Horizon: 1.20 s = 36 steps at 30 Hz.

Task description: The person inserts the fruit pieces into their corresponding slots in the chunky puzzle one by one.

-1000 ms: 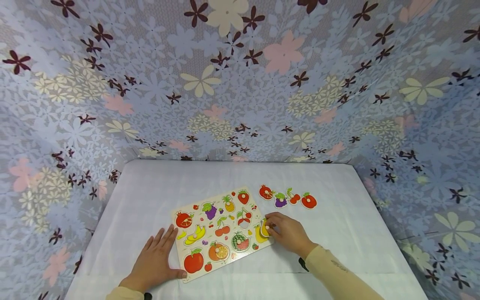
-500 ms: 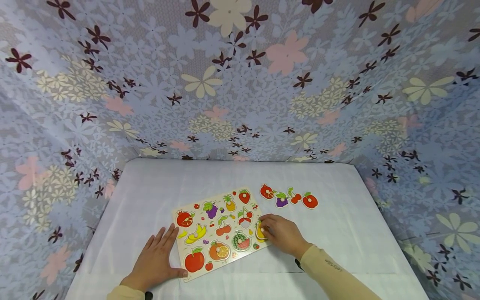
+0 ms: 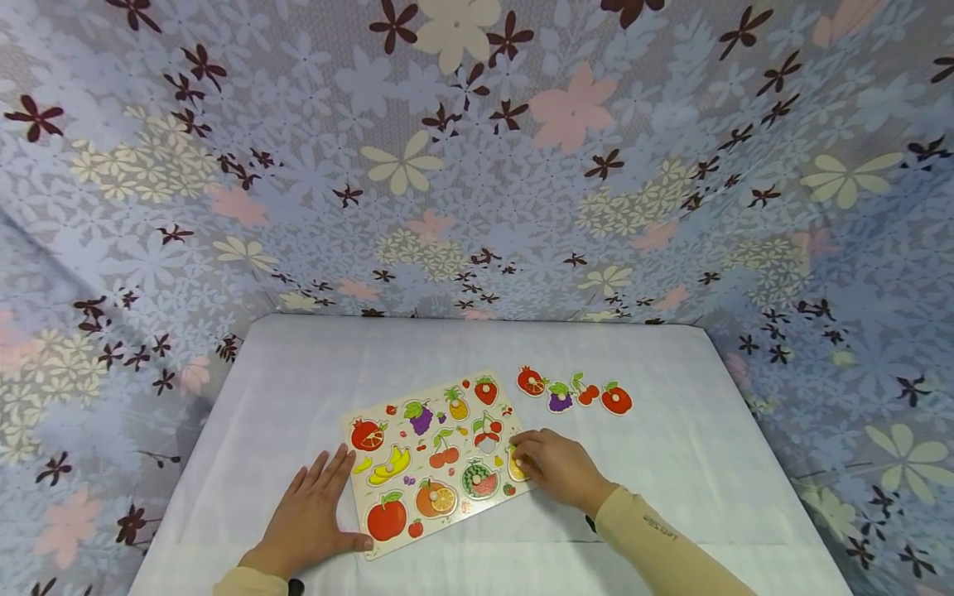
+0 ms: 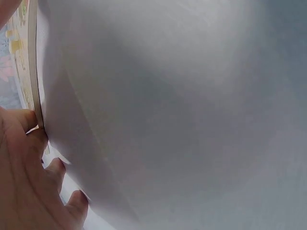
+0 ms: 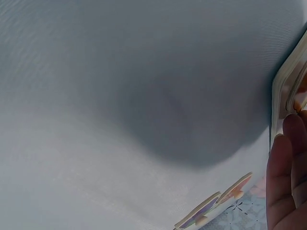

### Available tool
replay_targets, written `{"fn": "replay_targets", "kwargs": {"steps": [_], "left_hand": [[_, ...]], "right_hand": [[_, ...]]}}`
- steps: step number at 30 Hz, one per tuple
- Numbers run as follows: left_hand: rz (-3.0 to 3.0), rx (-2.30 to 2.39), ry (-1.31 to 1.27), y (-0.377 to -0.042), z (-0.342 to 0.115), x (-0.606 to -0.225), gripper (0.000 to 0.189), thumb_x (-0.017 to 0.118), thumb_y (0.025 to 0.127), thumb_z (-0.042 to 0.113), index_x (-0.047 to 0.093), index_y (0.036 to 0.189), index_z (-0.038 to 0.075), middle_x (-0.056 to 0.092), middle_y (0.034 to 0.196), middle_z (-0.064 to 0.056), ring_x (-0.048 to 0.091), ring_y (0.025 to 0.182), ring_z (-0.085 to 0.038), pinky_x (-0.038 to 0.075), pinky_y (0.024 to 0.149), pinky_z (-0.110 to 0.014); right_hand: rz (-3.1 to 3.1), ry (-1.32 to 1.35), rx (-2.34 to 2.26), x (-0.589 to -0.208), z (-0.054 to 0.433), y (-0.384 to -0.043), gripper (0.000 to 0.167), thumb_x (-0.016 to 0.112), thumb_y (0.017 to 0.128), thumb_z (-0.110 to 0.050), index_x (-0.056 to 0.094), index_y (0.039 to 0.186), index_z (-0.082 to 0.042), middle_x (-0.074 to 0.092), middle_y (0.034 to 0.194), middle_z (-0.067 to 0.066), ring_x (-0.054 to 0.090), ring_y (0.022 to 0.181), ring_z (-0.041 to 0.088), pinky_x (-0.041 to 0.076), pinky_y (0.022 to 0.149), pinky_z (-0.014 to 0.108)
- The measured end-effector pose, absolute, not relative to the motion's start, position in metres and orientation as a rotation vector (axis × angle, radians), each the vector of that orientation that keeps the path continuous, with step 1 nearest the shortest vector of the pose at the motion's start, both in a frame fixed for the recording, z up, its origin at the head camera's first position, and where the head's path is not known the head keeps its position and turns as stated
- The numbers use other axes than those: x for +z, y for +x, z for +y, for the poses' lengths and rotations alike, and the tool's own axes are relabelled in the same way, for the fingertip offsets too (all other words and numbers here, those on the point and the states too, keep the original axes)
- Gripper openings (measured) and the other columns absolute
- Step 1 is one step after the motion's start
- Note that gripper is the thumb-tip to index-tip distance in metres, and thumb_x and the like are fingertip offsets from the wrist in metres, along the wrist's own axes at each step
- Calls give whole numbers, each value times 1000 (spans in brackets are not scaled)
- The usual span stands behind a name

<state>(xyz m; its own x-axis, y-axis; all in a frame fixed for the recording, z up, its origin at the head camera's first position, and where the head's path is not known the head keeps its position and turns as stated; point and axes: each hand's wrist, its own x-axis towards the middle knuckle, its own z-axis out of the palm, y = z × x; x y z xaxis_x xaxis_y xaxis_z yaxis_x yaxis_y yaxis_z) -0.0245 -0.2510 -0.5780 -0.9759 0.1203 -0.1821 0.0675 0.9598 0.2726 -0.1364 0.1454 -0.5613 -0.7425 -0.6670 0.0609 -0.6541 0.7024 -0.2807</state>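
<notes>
A wooden fruit puzzle board (image 3: 417, 530) lies at a slant on the white table. My left hand (image 3: 309, 513) lies along its left edge with the fingers straight and spread, the thumb at the near-left corner. In the left wrist view, fingertips (image 4: 29, 120) touch the board's edge. At the board's right side my right hand (image 3: 562, 468) pinches a yellow fruit puzzle piece (image 3: 516, 472), which lies over its matching place and is partly covered by the fingers. Knobbed pieces in the board include a watermelon (image 3: 480, 484), an orange (image 3: 431, 501) and a strawberry (image 3: 486, 392).
Beyond the board to the right, several loose knobbed pieces lie in a row: a pomegranate (image 3: 531, 382), grapes (image 3: 559, 398), cherries (image 3: 587, 395) and a red apple-like piece (image 3: 616, 399). Flowered cloth (image 3: 477, 207) rises behind the table (image 3: 298, 356) and at both sides.
The yellow piece has shifted left and settled over its place on the board, with my right hand moving along. My left hand has stayed at the board's left edge.
</notes>
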Motion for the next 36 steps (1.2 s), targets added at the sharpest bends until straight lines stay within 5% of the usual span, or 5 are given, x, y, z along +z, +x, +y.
{"fn": "replay_targets", "kwargs": {"steps": [36], "left_hand": [[2902,399,115,-18,-244,-574,136,71,53,86,32,156,6,26,162,-13,20,147,-40,13,116,-63]], "right_hand": [[2855,-1131,-438,-568,150,-133,15,76,90,-22,75,105,-20,65,124,-6,61,110,14,55,89,33]]}}
